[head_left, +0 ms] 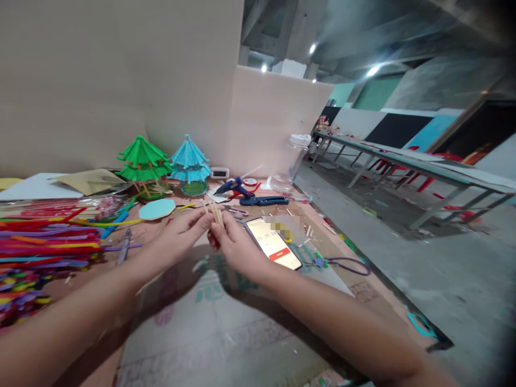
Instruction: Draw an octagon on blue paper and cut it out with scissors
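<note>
Several thin wooden sticks (216,214) stand bunched between my two hands above the middle of the table. My right hand (234,242) is closed around the bunch, thumb across its front. Against its other side, my left hand (197,224) has its fingers drawn together on the sticks; the fingertips partly hide each other. Just right of my hands lies a phone (278,244) with a lit timer screen. Behind them are a blue glue gun (236,186) and dark blue pliers (264,201).
Green (144,161) and blue (189,161) pagoda models stand at the back. Colourful pipe cleaners (48,242) pile up at left, near a pale blue disc (157,209). A clear jug (296,156) stands at the back right. Beyond the table edge is a long table (403,161).
</note>
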`<state>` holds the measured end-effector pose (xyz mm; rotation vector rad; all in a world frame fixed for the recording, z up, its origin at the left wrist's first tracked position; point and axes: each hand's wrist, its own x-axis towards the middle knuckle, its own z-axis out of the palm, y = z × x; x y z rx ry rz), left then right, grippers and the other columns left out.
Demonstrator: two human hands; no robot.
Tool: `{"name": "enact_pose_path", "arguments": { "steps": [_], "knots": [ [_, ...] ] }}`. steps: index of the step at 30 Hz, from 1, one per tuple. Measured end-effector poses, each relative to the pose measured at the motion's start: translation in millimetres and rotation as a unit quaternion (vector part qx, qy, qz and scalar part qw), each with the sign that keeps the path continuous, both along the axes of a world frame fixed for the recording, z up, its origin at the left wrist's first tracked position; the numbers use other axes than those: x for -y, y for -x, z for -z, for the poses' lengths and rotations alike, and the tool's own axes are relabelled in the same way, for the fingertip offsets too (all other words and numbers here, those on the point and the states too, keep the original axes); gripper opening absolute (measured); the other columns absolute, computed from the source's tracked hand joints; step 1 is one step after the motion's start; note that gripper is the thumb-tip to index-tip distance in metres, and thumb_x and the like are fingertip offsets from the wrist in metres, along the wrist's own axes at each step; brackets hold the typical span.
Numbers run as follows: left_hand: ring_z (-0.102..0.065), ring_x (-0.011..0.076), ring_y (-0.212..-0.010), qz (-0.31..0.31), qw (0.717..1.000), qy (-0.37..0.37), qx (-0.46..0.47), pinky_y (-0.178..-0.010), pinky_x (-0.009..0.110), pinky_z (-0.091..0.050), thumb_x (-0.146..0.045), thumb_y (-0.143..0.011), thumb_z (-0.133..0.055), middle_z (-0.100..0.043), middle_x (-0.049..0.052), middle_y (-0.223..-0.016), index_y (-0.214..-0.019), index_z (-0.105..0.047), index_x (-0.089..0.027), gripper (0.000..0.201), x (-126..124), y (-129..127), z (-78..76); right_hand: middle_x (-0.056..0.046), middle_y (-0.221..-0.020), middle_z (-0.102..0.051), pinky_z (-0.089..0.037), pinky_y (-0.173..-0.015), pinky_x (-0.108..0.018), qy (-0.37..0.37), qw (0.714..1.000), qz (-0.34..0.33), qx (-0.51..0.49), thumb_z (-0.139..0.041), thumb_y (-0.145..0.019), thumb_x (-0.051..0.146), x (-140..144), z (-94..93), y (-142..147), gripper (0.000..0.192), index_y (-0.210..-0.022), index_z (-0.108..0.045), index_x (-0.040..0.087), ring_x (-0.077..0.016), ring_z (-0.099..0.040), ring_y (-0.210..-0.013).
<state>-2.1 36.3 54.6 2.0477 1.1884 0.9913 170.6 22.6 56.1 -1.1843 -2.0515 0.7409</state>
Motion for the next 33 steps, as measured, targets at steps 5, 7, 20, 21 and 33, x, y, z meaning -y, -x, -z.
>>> {"name": "enact_pose_path", "arguments": {
  "steps": [5,7,20,21,33],
  "knots": [
    [-0.065,0.0237,-0.105,-0.04,0.997,0.0,0.067,-0.092,0.047,-0.053,-0.045,-0.099,-0.057,-0.065,0.009,-0.12,-0.12,-0.062,-0.018,0.035,-1.7,12.0,20.2,-0.006,-0.097,-0.065,-0.051,-0.082,-0.029,0.018,0.994,-0.034,-0.099,-0.035,-0.099,0.015,-22.6,44.0,52.6,0.018,-0.108,-0.051,0.017,-0.0169,-0.062,-0.091],
    [-0.064,0.0246,-0.109,-0.036,0.996,0.008,0.08,-0.094,0.048,-0.053,-0.042,-0.098,-0.06,-0.063,0.009,-0.125,-0.122,-0.062,-0.018,0.034,-4.8,16.9,28.1,-0.006,-0.097,-0.066,-0.051,-0.084,-0.031,0.036,0.992,-0.048,-0.113,-0.041,-0.095,0.013,-31.8,53.9,57.8,0.019,-0.108,-0.054,0.016,-0.0183,-0.062,-0.093],
    [-0.055,0.0288,-0.125,-0.009,0.987,0.022,0.156,-0.106,0.055,-0.043,-0.045,-0.099,-0.056,-0.056,0.011,-0.139,-0.128,-0.059,-0.021,0.039,0.7,18.8,31.3,-0.004,-0.091,-0.064,-0.049,-0.081,-0.033,0.011,0.992,-0.005,-0.127,-0.044,-0.095,0.021,-21.5,44.1,50.6,0.012,-0.096,-0.055,0.021,-0.0202,-0.058,-0.084],
    [-0.053,0.0294,-0.128,-0.006,0.987,0.017,0.16,-0.108,0.056,-0.041,-0.046,-0.099,-0.055,-0.055,0.011,-0.141,-0.13,-0.059,-0.021,0.04,0.8,19.6,29.3,-0.005,-0.091,-0.064,-0.049,-0.082,-0.033,0.005,0.992,0.001,-0.126,-0.043,-0.096,0.022,-20.1,42.7,51.7,0.012,-0.097,-0.055,0.021,-0.0203,-0.058,-0.085],
    [-0.057,0.0284,-0.122,0.024,0.991,0.036,0.126,-0.103,0.054,-0.046,-0.041,-0.097,-0.06,-0.057,0.011,-0.138,-0.129,-0.059,-0.021,0.038,-2.5,15.2,59.2,-0.01,-0.117,-0.072,-0.051,-0.096,-0.035,0.031,0.997,0.007,-0.07,-0.043,-0.089,0.006,-19.3,57.0,46.7,0.033,-0.113,-0.061,0.02,-0.0216,-0.066,-0.106]
  ]
}}
